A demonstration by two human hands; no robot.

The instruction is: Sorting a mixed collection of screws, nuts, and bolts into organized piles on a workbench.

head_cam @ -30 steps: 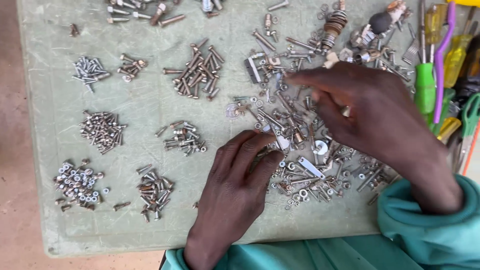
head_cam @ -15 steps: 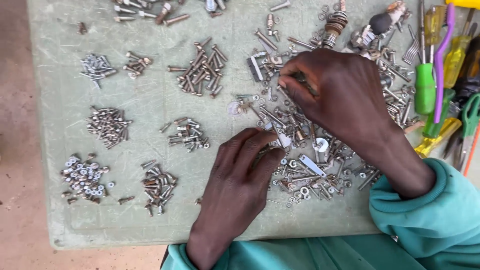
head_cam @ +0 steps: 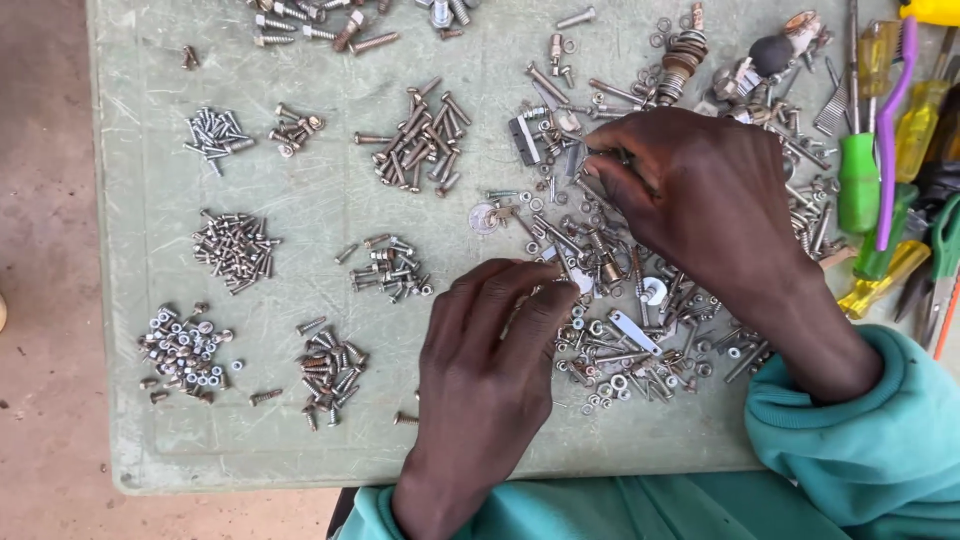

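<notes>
Resting nearest the viewer, the left hand lies palm down on the pale green tray, fingers loosely together and extended, their tips touching the near edge of the mixed heap of screws, washers and small brackets; it grips nothing that can be seen. Both wrists emerge from teal sleeves at the near edge. On the tray's left half the hardware stands sorted in separate small piles, well apart from one another: a pile of nuts at near left, a pile of short dark screws beside it, a pile of small screws farther back, a loose cluster of bolts near the middle, and a pile of longer bolts beyond that. Farther on, the right hand hovers over the mixed heap, fingers curled narrow with thumb and forefinger pinched at a small metal piece; whether the piece is lifted clear cannot be told. At the far right edge lie screwdrivers with green, yellow and purple handles.
</notes>
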